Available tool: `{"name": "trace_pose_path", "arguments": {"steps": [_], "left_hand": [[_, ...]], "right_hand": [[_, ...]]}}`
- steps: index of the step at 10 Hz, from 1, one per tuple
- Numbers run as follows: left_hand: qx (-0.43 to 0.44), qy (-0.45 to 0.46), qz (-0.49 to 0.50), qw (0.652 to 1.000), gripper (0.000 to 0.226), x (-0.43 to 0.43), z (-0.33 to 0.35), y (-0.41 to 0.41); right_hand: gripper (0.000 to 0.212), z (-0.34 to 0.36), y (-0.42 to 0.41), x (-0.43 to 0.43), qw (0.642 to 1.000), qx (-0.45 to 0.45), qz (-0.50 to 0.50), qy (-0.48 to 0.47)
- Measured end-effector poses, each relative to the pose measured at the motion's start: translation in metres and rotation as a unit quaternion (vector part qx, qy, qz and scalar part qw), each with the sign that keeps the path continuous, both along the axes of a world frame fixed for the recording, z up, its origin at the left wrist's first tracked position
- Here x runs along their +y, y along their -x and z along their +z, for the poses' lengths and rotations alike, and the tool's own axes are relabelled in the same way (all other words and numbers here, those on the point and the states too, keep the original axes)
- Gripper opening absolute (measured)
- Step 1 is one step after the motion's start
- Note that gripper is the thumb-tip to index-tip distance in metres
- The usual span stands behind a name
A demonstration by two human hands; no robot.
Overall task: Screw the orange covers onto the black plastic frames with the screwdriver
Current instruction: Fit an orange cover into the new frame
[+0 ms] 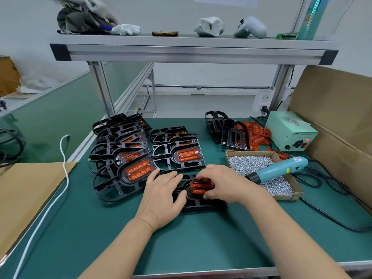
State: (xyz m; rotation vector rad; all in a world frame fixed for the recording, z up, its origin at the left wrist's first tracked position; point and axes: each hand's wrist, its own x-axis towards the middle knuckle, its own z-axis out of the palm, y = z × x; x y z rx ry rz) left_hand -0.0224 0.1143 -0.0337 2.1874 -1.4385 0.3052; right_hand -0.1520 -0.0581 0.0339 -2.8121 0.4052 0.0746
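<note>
At centre frame, our right hand (pixel 219 184) pinches the cover (pixel 198 187) with curled fingers at its right end, over the frame (pixel 203 205). Our left hand (pixel 163 196) rests flat on the frame's left part, fingers straight and slightly spread, thumb just beside the cover. The frame lies flat on the green mat (pixel 201 238) below an aluminium shelf (pixel 191 51), the screwdriver (pixel 281 169) rests on the screw box (pixel 285 197) at right, and the cover's long axis runs left to right across the picture.
</note>
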Motion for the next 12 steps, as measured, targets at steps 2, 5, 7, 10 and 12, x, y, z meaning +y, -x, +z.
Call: {"name": "trace_pose_path", "arguments": {"steps": [2, 5, 7, 10, 12], "left_hand": [[0.003, -0.002, -0.001, 1.000, 0.055, 0.000, 0.000, 0.000], [0.011, 0.000, -0.005, 1.000, 0.056, 0.001, 0.002, 0.001], [0.010, -0.001, -0.007, 1.000, 0.056, 0.001, 0.002, 0.002], [0.021, 0.000, -0.007, 1.000, 0.054, 0.000, 0.003, 0.002], [0.032, 0.004, -0.014, 0.999, 0.050, 0.000, 0.002, 0.000]], "right_hand": [[0.056, 0.001, 0.002, 0.000, 1.000, -0.004, -0.002, -0.017], [0.043, -0.002, 0.003, 0.002, 0.999, -0.016, -0.014, -0.030], [0.029, -0.008, 0.003, 0.003, 0.999, -0.012, -0.025, -0.023], [0.030, 0.000, -0.054, -0.005, 0.989, -0.125, -0.075, 0.037], [0.041, -0.011, -0.080, -0.020, 0.994, -0.040, -0.057, 0.081]]}}
